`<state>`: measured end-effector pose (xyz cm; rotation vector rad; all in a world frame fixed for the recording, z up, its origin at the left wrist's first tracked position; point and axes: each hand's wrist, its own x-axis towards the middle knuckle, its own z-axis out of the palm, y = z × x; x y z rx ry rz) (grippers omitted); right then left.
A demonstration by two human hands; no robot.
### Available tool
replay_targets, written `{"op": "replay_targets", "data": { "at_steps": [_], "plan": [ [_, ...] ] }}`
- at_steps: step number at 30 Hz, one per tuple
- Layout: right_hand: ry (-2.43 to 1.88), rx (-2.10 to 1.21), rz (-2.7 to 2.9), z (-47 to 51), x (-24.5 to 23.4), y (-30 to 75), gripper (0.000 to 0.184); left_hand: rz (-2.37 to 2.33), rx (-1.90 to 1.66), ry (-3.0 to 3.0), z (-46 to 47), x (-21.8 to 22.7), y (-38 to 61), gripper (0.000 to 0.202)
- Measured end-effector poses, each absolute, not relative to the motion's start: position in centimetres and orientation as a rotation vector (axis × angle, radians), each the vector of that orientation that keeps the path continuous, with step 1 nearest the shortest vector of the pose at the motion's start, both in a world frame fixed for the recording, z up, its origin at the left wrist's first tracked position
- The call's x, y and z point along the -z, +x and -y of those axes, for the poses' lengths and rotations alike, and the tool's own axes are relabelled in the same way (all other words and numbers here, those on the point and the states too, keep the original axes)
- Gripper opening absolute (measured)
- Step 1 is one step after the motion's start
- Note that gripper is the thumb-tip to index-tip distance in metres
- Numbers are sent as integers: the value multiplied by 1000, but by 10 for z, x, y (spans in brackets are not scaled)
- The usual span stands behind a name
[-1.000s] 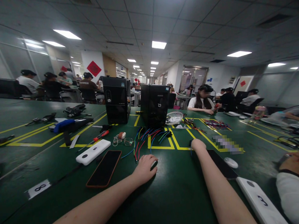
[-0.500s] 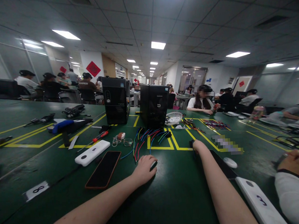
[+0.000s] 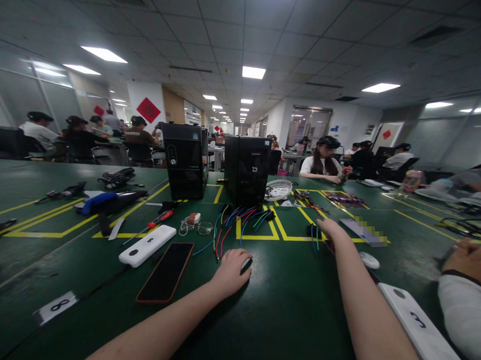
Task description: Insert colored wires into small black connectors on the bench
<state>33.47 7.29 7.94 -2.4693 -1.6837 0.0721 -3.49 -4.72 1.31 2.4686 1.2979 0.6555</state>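
My left hand [image 3: 230,272] rests on the green table with its fingers bent down. A small pale-edged patch shows between thumb and forefinger, but what lies under the palm is hidden. Just beyond it, red, blue and green wires [image 3: 222,229] fan out below a black computer case [image 3: 246,171]. Out to the right, my right hand [image 3: 332,229] hovers low with fingers stretched forward and apparently nothing in them. Beside its fingertips lies a black connector [image 3: 314,230] with blue and green wires; part of this bundle is covered by the hand.
Left of my hands lie a phone [image 3: 165,272], a white power strip [image 3: 148,246], a red screwdriver [image 3: 160,219] and eyeglasses [image 3: 205,228]. A second case [image 3: 184,161] stands behind. A white basket [image 3: 278,190], a mouse [image 3: 369,260] and another person's hand [image 3: 473,264] are right.
My right hand has shifted right and slightly forward off the black connector, whose blue and green wires now show. The dark phone-like thing by my forearm is now hidden. My left hand stays put.
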Motion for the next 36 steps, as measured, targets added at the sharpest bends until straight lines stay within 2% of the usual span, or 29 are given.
{"op": "replay_targets", "data": {
  "at_steps": [10, 26, 32, 36],
  "plan": [
    [-2500, -173, 1665, -68, -63, 330, 31, -1297, -669, 2477, 47, -13, -35, 30],
    [-2562, -69, 1553, -53, -58, 299, 32, -1282, -691, 2471, 47, -12, -35, 29],
    [-2431, -85, 1760, -31, -59, 246, 27, -1288, -681, 2477, 47, -12, -36, 30],
    [-2184, -116, 2052, 5, -52, 189, 25, -1293, -686, 2465, 46, -10, -35, 42]
  ]
}}
